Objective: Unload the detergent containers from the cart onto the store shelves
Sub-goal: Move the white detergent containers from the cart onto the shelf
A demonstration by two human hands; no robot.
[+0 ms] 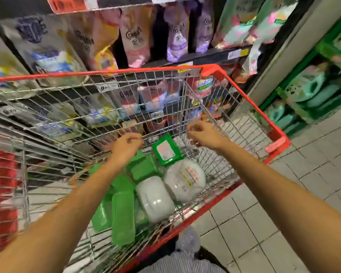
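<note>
- The cart (106, 72) with the red rim fills the middle of the frame, right beside the shelves (215, 54) at the top.
- 2 white round detergent containers (184, 179) lie at the bottom of the cart, low in the middle, next to a pile of green packs (123, 215).
- The left hand (126, 144) and the right hand (202, 134) both hang over the goods, apart from each other, touching none of them.
- The fingers on both hands look loosely curled with nothing in them, but they are blurry.
- This looks like the reach-in step: nothing is picked up yet.
- Next, I think a hand must go lower, wrap around 1 container and lift it over the rim to a shelf.
</note>
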